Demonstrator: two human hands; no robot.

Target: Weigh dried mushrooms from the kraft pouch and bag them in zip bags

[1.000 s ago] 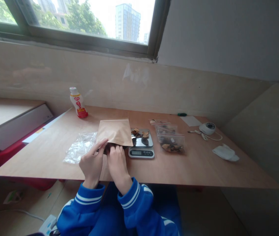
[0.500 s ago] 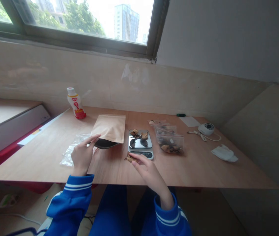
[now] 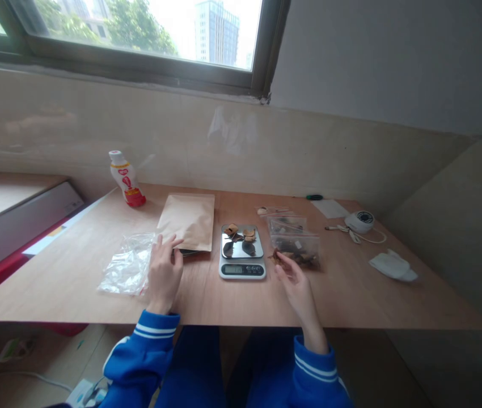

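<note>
Since the earlier frame your right hand [image 3: 295, 283] has moved from the front of the scale [image 3: 242, 258] to the clear zip bag [image 3: 295, 249] on its right, with a dried piece [image 3: 278, 258] pinched in the grip. Your left hand [image 3: 165, 271] now lies flat and open on the mouth of the kraft pouch [image 3: 187, 221], on the desk [image 3: 351, 294]. Keep the pinch light, because the piece looks brittle. Keep the pouch mouth pressed down so nothing slides out.

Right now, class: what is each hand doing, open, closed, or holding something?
Left hand: open, fingers resting flat on the brown paper pouch.
Right hand: pinching a small brown piece beside the clear bag.
</note>
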